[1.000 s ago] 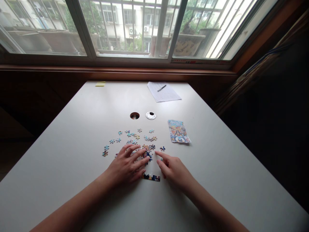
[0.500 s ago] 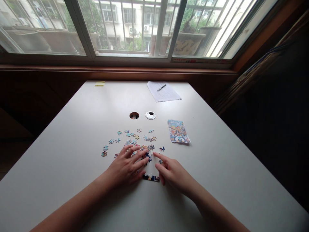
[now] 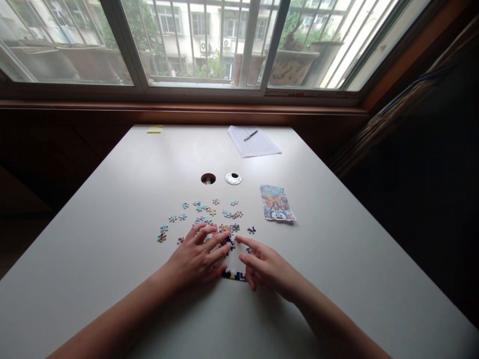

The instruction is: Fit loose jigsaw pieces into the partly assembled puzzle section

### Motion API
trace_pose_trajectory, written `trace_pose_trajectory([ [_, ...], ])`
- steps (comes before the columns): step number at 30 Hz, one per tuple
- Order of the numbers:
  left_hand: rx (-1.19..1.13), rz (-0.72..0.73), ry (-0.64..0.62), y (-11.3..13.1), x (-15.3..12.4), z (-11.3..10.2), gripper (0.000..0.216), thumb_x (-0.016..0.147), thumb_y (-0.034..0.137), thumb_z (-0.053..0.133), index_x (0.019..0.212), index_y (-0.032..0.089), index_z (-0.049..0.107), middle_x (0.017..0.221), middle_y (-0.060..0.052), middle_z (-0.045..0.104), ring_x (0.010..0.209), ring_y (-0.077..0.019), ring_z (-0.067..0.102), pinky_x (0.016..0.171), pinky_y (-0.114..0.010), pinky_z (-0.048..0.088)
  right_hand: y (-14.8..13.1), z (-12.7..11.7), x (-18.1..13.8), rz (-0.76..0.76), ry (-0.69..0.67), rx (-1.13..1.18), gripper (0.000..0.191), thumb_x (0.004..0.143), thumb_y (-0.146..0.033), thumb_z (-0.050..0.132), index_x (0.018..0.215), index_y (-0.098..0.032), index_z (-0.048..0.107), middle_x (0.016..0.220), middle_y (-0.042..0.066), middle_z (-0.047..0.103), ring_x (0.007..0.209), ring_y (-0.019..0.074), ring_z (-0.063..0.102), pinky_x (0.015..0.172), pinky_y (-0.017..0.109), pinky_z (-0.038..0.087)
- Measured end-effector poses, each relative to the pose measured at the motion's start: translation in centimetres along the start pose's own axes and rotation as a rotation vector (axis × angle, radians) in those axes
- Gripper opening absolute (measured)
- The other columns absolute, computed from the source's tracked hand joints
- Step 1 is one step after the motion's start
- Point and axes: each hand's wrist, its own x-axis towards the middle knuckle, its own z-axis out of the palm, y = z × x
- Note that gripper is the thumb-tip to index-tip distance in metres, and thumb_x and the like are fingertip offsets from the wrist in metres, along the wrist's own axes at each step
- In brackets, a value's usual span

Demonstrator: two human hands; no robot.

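My left hand [image 3: 202, 253] rests over the loose jigsaw pieces with its fingers spread, hiding some of them. Just past its fingertips lie dark blue puzzle pieces [image 3: 231, 243]. My right hand [image 3: 260, 259] is to the right with the index finger stretched out towards those pieces; nothing shows in its fingers. Between the two hands lies a joined dark strip of puzzle pieces [image 3: 235, 275], partly covered by the right hand's lower fingers. A blue piece [image 3: 251, 230] sits beyond the right hand. More light blue pieces [image 3: 182, 217] are scattered farther off on the left.
A picture sheet [image 3: 277, 203] lies on the white table [image 3: 149, 174] at right. Farther back are a round hole [image 3: 208, 179], its metal cover [image 3: 233, 178], a paper sheet [image 3: 264, 147] with a pen [image 3: 250, 135], and a yellow sticky note [image 3: 154, 129].
My right hand has shifted slightly to the left, its index fingertip nearer the dark blue pieces. My left hand stays almost where it was.
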Motion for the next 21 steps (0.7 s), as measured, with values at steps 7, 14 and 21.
trace_pose_trajectory([
  [7, -0.025, 0.005, -0.001, 0.03, 0.08, -0.04, 0.040, 0.097, 0.046, 0.055, 0.131, 0.027, 0.061, 0.146, -0.001, 0.057, 0.122, -0.0290, 0.048, 0.114, -0.053, 0.031, 0.00, -0.22, 0.01, 0.049, -0.031, 0.180, 0.078, 0.094, -0.048, 0.056, 0.158, -0.013, 0.029, 0.050, -0.004, 0.061, 0.037, 0.0083, 0.037, 0.041, 0.020, 0.024],
  [14, -0.040, -0.003, -0.016, -0.08, 0.02, 0.21, 0.041, 0.097, 0.045, 0.055, 0.133, 0.028, 0.060, 0.147, -0.001, 0.056, 0.122, -0.0287, 0.049, 0.116, -0.054, 0.029, -0.31, -0.26, 0.02, 0.053, 0.004, 0.268, 0.074, 0.090, -0.047, 0.060, 0.152, -0.011, 0.039, 0.048, -0.006, 0.058, 0.036, 0.0065, 0.033, 0.040, 0.019, 0.019],
  [21, -0.050, -0.006, -0.025, -0.07, -0.06, 0.11, 0.041, 0.096, 0.044, 0.056, 0.134, 0.028, 0.060, 0.148, -0.001, 0.055, 0.121, -0.0287, 0.049, 0.117, -0.055, 0.028, -0.43, -0.28, -0.05, 0.027, 0.026, 0.302, 0.068, 0.089, -0.047, 0.062, 0.146, -0.013, 0.046, 0.048, -0.006, 0.057, 0.036, 0.0060, 0.033, 0.040, 0.019, 0.016],
])
